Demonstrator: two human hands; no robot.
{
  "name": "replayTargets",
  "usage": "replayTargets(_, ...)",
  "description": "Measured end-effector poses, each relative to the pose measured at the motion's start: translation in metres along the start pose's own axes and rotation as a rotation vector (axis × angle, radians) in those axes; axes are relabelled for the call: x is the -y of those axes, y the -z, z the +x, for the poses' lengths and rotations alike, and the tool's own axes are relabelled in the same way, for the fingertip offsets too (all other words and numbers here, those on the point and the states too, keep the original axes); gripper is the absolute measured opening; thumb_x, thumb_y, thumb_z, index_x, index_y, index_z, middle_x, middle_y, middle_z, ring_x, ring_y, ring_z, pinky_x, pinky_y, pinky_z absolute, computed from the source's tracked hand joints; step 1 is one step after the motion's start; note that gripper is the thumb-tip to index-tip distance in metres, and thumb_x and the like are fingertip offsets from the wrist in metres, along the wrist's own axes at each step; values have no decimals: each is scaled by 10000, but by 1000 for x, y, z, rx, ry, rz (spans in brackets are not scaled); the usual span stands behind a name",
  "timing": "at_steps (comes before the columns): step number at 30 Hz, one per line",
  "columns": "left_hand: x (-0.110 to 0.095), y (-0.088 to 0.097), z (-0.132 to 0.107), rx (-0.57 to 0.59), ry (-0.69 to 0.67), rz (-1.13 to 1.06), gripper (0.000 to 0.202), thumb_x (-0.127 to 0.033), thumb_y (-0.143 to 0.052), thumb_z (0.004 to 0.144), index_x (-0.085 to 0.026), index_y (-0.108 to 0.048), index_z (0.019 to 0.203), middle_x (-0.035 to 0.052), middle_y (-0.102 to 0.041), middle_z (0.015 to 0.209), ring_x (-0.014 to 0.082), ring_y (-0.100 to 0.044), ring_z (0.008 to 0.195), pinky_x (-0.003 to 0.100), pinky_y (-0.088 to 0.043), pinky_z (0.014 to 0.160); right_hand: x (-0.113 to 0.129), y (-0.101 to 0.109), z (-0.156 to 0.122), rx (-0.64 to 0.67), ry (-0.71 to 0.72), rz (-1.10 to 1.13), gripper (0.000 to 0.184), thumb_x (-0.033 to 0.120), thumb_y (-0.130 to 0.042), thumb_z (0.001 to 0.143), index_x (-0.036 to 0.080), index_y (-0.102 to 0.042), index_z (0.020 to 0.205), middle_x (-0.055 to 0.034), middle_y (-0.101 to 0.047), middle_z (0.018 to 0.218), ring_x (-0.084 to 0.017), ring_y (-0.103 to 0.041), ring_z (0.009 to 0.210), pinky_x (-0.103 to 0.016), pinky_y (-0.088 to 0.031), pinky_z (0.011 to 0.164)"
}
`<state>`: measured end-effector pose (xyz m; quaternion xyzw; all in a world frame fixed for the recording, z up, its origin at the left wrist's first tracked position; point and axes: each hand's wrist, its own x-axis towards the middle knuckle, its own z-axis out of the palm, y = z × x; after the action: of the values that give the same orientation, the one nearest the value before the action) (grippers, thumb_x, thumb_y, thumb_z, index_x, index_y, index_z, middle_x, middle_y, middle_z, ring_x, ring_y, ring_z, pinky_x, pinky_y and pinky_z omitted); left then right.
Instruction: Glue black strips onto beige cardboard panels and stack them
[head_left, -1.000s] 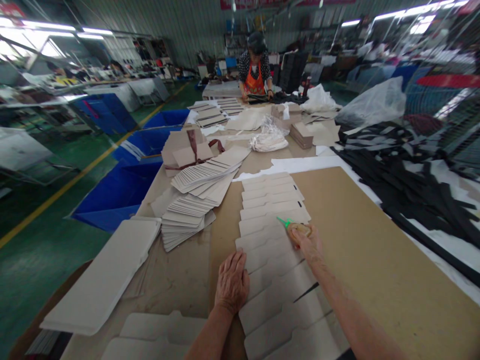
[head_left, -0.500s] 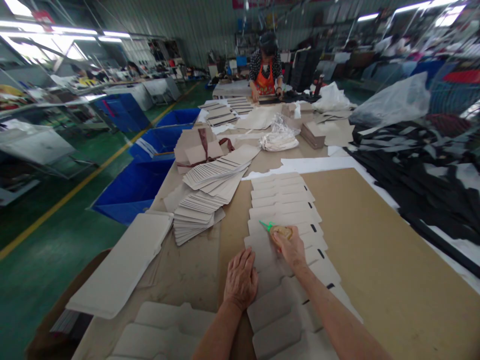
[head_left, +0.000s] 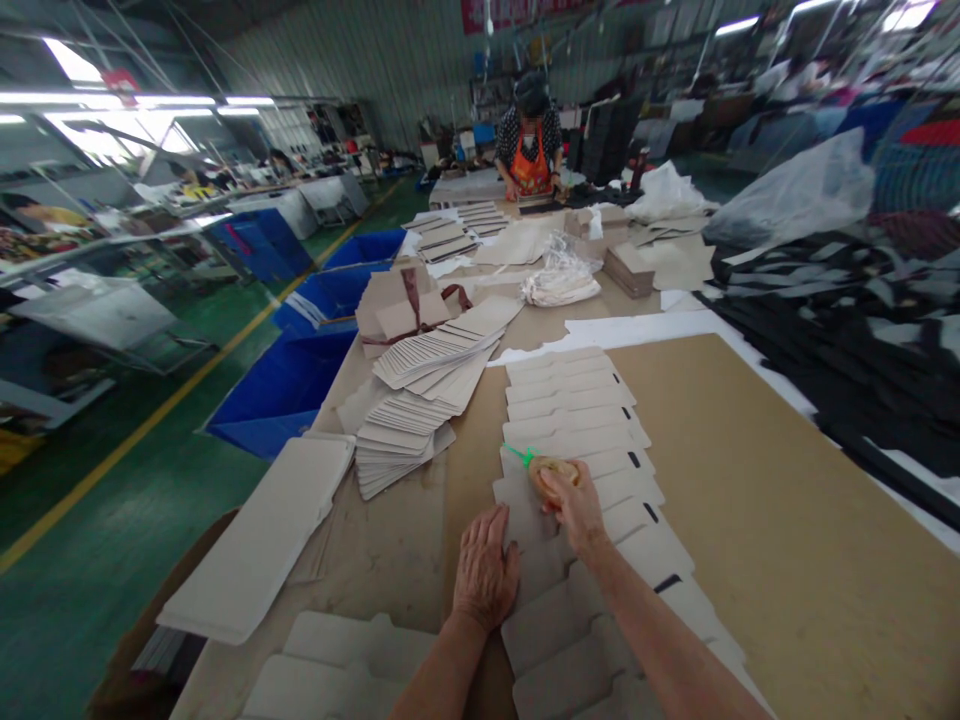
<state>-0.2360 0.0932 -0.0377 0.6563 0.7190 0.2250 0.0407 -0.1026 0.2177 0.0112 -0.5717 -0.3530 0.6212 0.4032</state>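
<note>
A row of overlapping grey card cut-outs (head_left: 577,420) runs down a brown cardboard sheet (head_left: 750,500) on the table. My right hand (head_left: 574,505) is closed round a small bottle with a green nozzle (head_left: 544,466), its tip touching a card near the row's left edge. Beside it, my left hand (head_left: 486,565) lies flat with fingers stretched out, pressing on the left edge of the cards in the near part of the row.
Fanned stacks of grey cards (head_left: 420,390) and a flat grey pile (head_left: 262,535) lie to the left. Blue bins (head_left: 285,380) stand beside the table. Black strips (head_left: 847,350) cover the right side. A person in an orange apron (head_left: 531,150) works at the far end.
My right hand has drawn the bottle leftward and toward me across the cards. The left hand stays flat at the row's left edge. The camera has shifted slightly.
</note>
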Motion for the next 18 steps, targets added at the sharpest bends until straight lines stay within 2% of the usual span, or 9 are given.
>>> replayTargets(3,7,-3,3,-73,19,-21,497,-265,-417,932,-166,-323,1410,145,-548,1317,245,-514,1220,463,-466,1008,12,24,12,-31,-12,105,481,516,-709,658,238,-490,983,44,-634,714,-101,-552,407,-143,-245,295)
replayTargets(5,15,-3,15,-111,11,-39,476,-260,-361,952,-174,-312,1418,150,-545,1309,242,-511,1223,467,-474,999,21,47,25,-84,-2,151,498,507,-728,629,240,-482,970,50,-625,711,-96,-542,400,-142,-237,288)
replayTargets(7,26,-2,37,-130,-17,-49,460,-252,-325,957,-181,-333,1411,153,-547,1305,254,-499,1232,505,-444,1027,29,69,38,-149,13,170,521,491,-757,599,244,-476,962,58,-617,707,-93,-538,403,-143,-252,289)
replayTargets(10,44,-4,83,-107,-75,-57,463,-259,-329,951,-165,-365,1403,153,-555,1314,266,-493,1231,535,-395,1068,38,95,58,-235,39,165,554,478,-788,567,252,-462,954,67,-610,719,-90,-541,417,-142,-282,304)
replayTargets(14,57,-14,133,-7,-177,-76,479,-239,-377,921,-179,-419,1395,90,-601,1296,224,-515,1198,443,-410,1073,41,113,77,-331,82,117,583,496,-788,549,251,-457,961,56,-612,767,-100,-565,475,-159,-356,359)
replayTargets(18,60,-27,145,28,-184,-75,502,-260,-384,925,-200,-394,1424,81,-569,1355,227,-475,1241,447,-391,1082,40,119,88,-385,96,66,592,512,-775,558,244,-467,987,42,-609,799,-113,-583,534,-191,-423,425)
